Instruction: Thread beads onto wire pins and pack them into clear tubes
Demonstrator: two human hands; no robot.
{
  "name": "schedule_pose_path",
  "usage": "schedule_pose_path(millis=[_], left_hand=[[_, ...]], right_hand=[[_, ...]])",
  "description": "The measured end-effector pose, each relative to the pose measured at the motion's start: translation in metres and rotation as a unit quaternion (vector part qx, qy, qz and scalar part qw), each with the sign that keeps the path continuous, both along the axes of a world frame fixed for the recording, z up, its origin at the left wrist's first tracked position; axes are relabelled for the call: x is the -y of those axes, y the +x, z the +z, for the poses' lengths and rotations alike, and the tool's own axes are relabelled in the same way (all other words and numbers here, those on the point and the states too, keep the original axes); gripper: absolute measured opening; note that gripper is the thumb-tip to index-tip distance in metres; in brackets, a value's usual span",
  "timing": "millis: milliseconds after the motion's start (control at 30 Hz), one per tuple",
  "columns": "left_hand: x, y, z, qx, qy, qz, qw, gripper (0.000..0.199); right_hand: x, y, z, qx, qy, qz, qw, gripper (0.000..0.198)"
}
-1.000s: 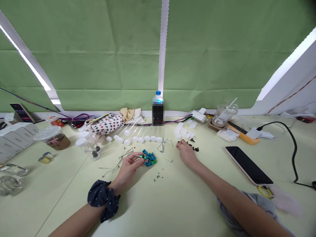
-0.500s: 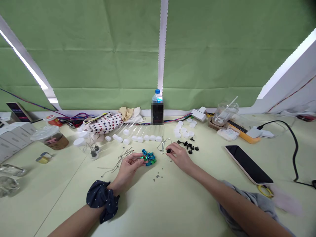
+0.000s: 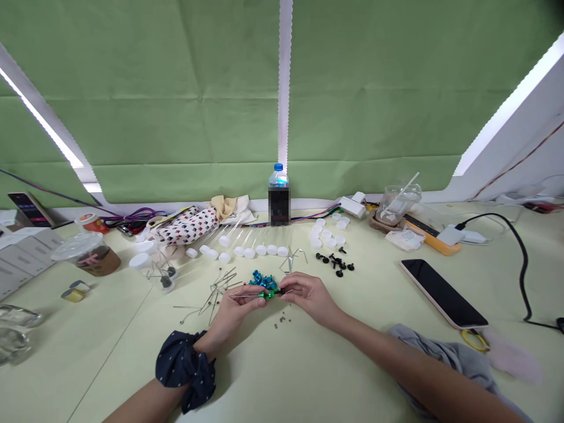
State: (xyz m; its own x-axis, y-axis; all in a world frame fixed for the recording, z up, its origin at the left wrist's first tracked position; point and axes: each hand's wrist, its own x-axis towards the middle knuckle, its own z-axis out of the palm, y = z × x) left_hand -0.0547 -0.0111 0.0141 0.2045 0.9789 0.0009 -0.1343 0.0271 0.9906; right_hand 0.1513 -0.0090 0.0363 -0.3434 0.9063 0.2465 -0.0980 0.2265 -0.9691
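My left hand [image 3: 241,302] pinches a small shiny green metal part [image 3: 267,295], and a thin metal rod sticks out on its left side. My right hand [image 3: 311,296] is closed at the other end, with its fingertips on a small black knob-like piece [image 3: 281,291] that meets the green part. The fingers hide exactly how the two pieces join. Just behind the hands lies a pile of blue metal parts [image 3: 261,279]. Bent metal rods [image 3: 215,291] are scattered by my left hand, and tiny grey bits [image 3: 282,319] lie in front.
Black flanged pieces [image 3: 339,264] and white caps [image 3: 326,234] lie at the right. Capped clear tubes [image 3: 249,252] line the back near a bottle [image 3: 278,176]. A lidded cup [image 3: 94,255] stands left; a phone [image 3: 443,292] and black cable [image 3: 524,264] lie right.
My right hand has moved left with the black piece and now meets the green part in my left hand. The left hand has shifted slightly right, and the blue pile shows more behind it.
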Motion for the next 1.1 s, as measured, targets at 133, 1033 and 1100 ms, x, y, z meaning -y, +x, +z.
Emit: schedule_pose_path(millis=[133, 1033, 1100], left_hand=[[0.001, 0.001, 0.000, 0.004, -0.002, -0.004, 1.000, 0.022], [0.006, 0.003, 0.008, -0.055, 0.042, 0.010, 0.998, 0.014], [0.006, 0.003, 0.007, -0.063, 0.045, 0.020, 0.997, 0.012]], right_hand=[[0.002, -0.002, -0.003, 0.012, 0.013, 0.001, 1.000, 0.023], [0.004, -0.006, -0.011, -0.041, -0.126, 0.016, 0.991, 0.029], [0.004, -0.006, -0.012, -0.035, -0.138, 0.015, 0.990, 0.033]])
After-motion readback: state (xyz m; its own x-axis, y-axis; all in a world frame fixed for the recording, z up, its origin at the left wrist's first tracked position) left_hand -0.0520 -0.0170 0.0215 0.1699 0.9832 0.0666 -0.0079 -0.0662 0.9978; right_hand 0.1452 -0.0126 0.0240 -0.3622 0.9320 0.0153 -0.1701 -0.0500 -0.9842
